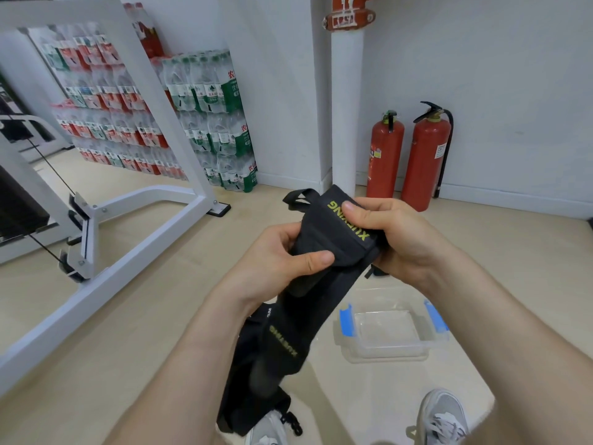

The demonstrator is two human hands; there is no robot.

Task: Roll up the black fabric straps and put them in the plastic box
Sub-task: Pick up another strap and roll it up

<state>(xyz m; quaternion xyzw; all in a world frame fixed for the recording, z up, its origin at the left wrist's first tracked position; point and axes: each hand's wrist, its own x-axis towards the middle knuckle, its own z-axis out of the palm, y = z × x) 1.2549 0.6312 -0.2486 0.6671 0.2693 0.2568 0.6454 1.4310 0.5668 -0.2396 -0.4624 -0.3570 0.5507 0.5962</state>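
A black fabric strap (324, 239) with yellow lettering is held up in front of me by both hands. My left hand (288, 255) grips its lower left edge, thumb pressed across the front. My right hand (394, 232) grips the upper right edge, thumb on the lettering. A small loop sticks out at the strap's top. More black strap (276, 345) with the same lettering hangs down below my left wrist to near my shoes. The clear plastic box (385, 329) with blue clips sits open on the floor below my right hand, with nothing visible inside.
A white gym machine frame (134, 226) stands on the left. Stacked packs of bottled water (205, 123) line the back wall. Two red fire extinguishers (410, 155) stand beside a white pillar. My grey shoes (442, 419) are at the bottom edge.
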